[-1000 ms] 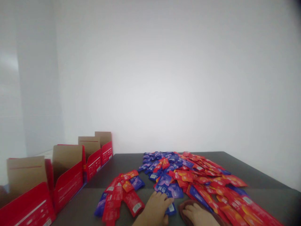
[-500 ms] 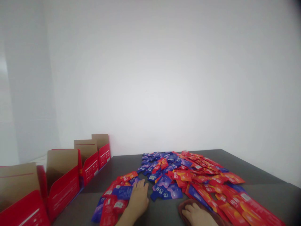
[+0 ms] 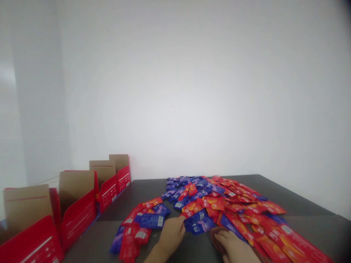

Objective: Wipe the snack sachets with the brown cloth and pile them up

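Note:
A large pile of blue and red packets (image 3: 189,191) spreads over the dark table (image 3: 301,226). My left hand (image 3: 173,231) is closed at the near edge of the pile, its fingertips pinching the edge of a blue packet (image 3: 199,222). To its left lies a smaller group of packets, with a blue one (image 3: 149,220) on top of red ones (image 3: 130,239). My right hand (image 3: 229,243) rests near the front of the table, its fingers bent over a dark reddish-brown item (image 3: 216,237) that is partly covered and hard to identify.
Red cardboard boxes with raised brown flaps stand in a row along the left side, the nearest box (image 3: 33,241) at the lower left and the farthest box (image 3: 123,179) near the wall. A white wall (image 3: 192,91) rises behind the table.
My left hand has moved right, from the smaller group to the large pile's near edge. Blue packets there have shifted, and a red one now shows above them. My right hand has barely moved.

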Tool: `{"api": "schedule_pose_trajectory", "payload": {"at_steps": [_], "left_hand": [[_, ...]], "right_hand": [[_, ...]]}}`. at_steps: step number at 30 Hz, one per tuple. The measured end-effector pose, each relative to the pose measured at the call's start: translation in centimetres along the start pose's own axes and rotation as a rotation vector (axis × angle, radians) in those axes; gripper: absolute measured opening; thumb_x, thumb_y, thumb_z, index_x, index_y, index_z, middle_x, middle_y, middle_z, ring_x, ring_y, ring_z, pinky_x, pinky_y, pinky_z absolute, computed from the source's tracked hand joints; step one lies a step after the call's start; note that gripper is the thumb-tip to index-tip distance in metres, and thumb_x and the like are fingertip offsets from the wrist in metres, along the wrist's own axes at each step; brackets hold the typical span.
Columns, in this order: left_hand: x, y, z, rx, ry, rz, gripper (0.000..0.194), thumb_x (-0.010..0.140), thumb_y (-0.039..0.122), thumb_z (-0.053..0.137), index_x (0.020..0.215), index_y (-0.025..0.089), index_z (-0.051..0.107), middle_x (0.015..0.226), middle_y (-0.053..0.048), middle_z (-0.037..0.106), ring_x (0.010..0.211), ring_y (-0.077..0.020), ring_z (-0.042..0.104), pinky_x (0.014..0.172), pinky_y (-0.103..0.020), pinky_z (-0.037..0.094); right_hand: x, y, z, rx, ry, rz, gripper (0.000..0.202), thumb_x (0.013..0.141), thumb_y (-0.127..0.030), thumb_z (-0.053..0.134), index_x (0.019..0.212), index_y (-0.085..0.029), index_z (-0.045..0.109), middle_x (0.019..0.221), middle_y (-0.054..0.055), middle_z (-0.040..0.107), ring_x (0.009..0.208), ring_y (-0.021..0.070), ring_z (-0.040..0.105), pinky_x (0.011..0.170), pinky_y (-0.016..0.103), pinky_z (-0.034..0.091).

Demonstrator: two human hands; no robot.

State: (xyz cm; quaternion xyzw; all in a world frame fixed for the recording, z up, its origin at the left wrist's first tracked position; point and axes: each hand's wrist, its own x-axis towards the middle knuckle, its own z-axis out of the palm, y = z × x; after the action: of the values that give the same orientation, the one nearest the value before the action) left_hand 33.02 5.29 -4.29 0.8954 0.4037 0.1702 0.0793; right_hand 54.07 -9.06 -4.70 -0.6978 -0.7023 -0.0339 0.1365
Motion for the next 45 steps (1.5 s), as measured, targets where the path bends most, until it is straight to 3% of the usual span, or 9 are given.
{"api": "schedule_pose_trajectory", "payload": {"at_steps": [4, 6, 11, 16, 23, 33, 38, 42, 45], "left_hand": [[0.3, 1.8, 2.1, -0.525, -0.182, 0.013, 0.036, 0.076, 0.007, 0.038, 0.1, 0.017, 0.062, 0.08, -0.002, 0.067, 0.067, -0.0172, 0.063, 0.063, -0.025, 0.047], [0.3, 2.4, 3.3, -0.629, -0.257, 0.033, 0.037, 0.073, 0.006, 0.039, 0.101, 0.016, 0.062, 0.075, 0.0, 0.064, 0.062, -0.016, 0.06, 0.061, -0.025, 0.046], [-0.2, 1.6, 3.3, -0.383, -0.017, 0.064, 0.04, 0.07, 0.008, 0.052, 0.107, 0.02, 0.062, 0.092, -0.002, 0.063, 0.085, -0.0189, 0.057, 0.081, -0.028, 0.044], [-1.0, 0.4, 2.0, -0.334, -0.119, 0.186, 0.036, 0.072, 0.008, 0.053, 0.102, 0.024, 0.064, 0.111, -0.003, 0.058, 0.103, -0.0188, 0.052, 0.092, -0.028, 0.039], [-1.2, 0.4, 2.1, -0.34, -0.158, 0.154, 0.041, 0.078, 0.017, 0.056, 0.118, 0.028, 0.055, 0.126, -0.002, 0.052, 0.12, -0.02, 0.044, 0.106, -0.035, 0.029], [-0.7, 0.1, 2.2, -0.32, -0.214, 0.21, 0.058, 0.074, 0.022, 0.067, 0.129, 0.028, 0.049, 0.133, -0.005, 0.047, 0.125, -0.0224, 0.04, 0.108, -0.04, 0.028], [-0.6, -0.1, 2.1, -0.348, -0.245, 0.227, 0.057, 0.073, 0.022, 0.068, 0.127, 0.029, 0.051, 0.134, -0.004, 0.045, 0.126, -0.0227, 0.038, 0.109, -0.039, 0.026], [-0.7, 0.0, 1.7, -0.351, -0.262, 0.233, 0.057, 0.074, 0.025, 0.068, 0.128, 0.032, 0.052, 0.134, -0.003, 0.044, 0.126, -0.0238, 0.038, 0.108, -0.04, 0.027], [-0.7, 0.2, 1.5, -0.336, -0.268, 0.244, 0.055, 0.075, 0.025, 0.068, 0.127, 0.035, 0.054, 0.133, -0.002, 0.045, 0.126, -0.0244, 0.039, 0.108, -0.041, 0.027]], "right_hand": [[0.1, 0.0, -2.0, -0.03, 0.084, 0.106, 0.066, 0.071, -0.01, 0.044, 0.136, -0.016, 0.052, 0.141, 0.009, 0.052, 0.127, 0.0238, 0.048, 0.108, 0.038, 0.035], [0.0, -0.4, -2.3, -0.039, 0.083, 0.096, 0.067, 0.073, -0.011, 0.043, 0.139, -0.016, 0.048, 0.144, 0.009, 0.047, 0.131, 0.0244, 0.044, 0.111, 0.04, 0.032], [-0.1, -1.7, -1.1, -0.021, -0.088, 0.054, 0.07, 0.069, -0.006, 0.043, 0.138, -0.016, 0.049, 0.144, 0.007, 0.049, 0.131, 0.0262, 0.042, 0.111, 0.04, 0.031], [0.8, -2.4, -0.5, -0.042, -0.066, 0.031, 0.058, 0.07, -0.006, 0.045, 0.124, -0.013, 0.062, 0.124, 0.011, 0.064, 0.117, 0.0277, 0.054, 0.101, 0.039, 0.041], [2.1, -4.3, -2.1, -0.184, -0.159, 0.015, 0.034, 0.076, -0.007, 0.048, 0.1, -0.013, 0.071, 0.103, 0.015, 0.07, 0.104, 0.0298, 0.059, 0.084, 0.039, 0.048], [3.1, -7.5, -0.3, -0.199, -0.184, -0.105, 0.041, 0.085, -0.007, 0.039, 0.115, -0.017, 0.066, 0.117, 0.015, 0.063, 0.109, 0.0312, 0.055, 0.084, 0.046, 0.048], [2.3, -5.6, -0.5, -0.192, -0.198, -0.129, 0.04, 0.083, -0.01, 0.044, 0.114, -0.023, 0.067, 0.118, 0.011, 0.063, 0.108, 0.0325, 0.056, 0.083, 0.048, 0.049], [1.5, -2.5, -1.1, -0.251, -0.129, 0.01, 0.047, 0.078, -0.002, 0.041, 0.114, -0.018, 0.068, 0.116, 0.015, 0.063, 0.107, 0.0312, 0.057, 0.084, 0.043, 0.049], [1.8, -2.2, -1.3, -0.26, -0.106, 0.051, 0.047, 0.078, 0.0, 0.038, 0.108, -0.016, 0.07, 0.111, 0.016, 0.065, 0.106, 0.0299, 0.058, 0.084, 0.038, 0.048]]}}
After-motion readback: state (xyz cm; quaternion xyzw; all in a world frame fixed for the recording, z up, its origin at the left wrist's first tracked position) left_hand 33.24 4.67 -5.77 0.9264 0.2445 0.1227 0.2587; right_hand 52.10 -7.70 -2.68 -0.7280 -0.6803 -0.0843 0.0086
